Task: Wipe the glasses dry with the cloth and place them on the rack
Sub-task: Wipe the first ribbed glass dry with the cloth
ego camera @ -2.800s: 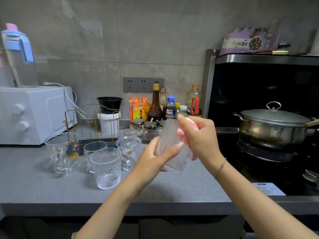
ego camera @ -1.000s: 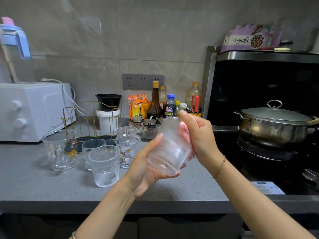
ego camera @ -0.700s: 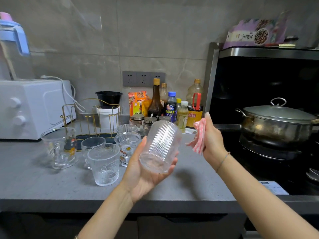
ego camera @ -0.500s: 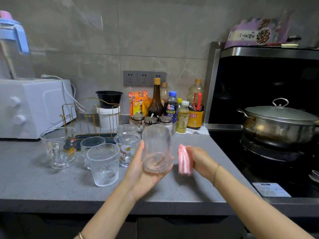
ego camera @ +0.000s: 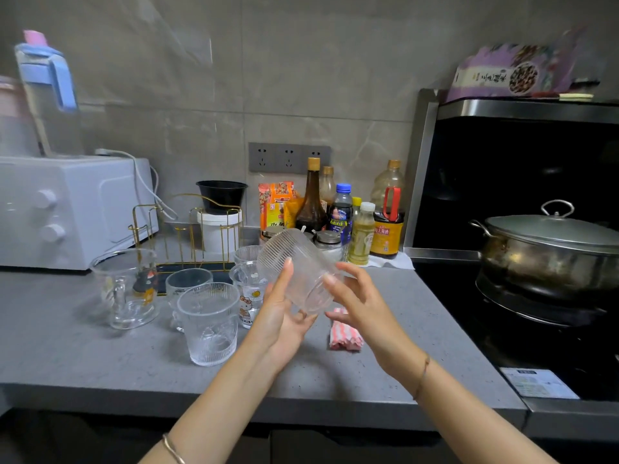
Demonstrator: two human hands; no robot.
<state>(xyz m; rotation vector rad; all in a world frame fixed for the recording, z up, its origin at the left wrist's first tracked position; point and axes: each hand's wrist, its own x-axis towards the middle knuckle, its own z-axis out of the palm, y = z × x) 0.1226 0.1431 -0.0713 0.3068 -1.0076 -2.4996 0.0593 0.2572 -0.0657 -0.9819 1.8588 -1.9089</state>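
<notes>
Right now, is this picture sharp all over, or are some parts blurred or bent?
Head view: sharp in the middle, where the ribbed glass in the left hand shows its ridges; smeared at the edges, where the blue-handled jug and purple packet blur; the wide lens leans the stove's steel edge; the recess behind the pot is almost black.

A red band on the soy sauce bottle [ego camera: 387,231], right of centre, is showing Chinese characters, seemingly 海天酱油. A glass [ego camera: 248,303] at centre is carrying a cartoon cat above letters resembling "Kitty". The purple packet [ego camera: 512,73], upper right, is bearing blurred Chinese print. The sticker [ego camera: 539,383], lower right, is showing print too small to read.
</notes>
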